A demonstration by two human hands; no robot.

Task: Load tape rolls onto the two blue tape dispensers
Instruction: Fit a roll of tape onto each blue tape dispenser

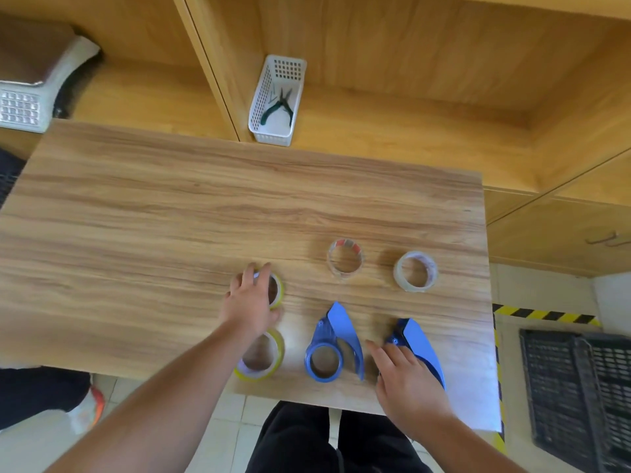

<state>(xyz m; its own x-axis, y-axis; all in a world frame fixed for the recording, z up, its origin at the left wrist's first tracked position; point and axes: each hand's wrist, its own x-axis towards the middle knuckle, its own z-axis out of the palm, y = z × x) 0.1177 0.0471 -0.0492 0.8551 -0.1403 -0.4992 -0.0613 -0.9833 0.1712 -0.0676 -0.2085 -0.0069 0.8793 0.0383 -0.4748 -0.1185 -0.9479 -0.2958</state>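
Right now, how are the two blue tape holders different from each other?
The left blue dispenser lies untouched and fully in view, while the right blue dispenser is partly covered by the right hand resting on it. The left dispenser's round hub shows plainly and has no roll on it; the right dispenser's hub is hidden under the hand. Both are the same blue, lie flat on the table, and point the same way.

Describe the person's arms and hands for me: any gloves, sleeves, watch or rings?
Both forearms are bare right down to the bottom edge of the picture, so no sleeves show. The left hand and the right hand wear no gloves, and no watch, bracelet or ring is visible on either. Below the table edge, the person's dark trousers show between the arms.
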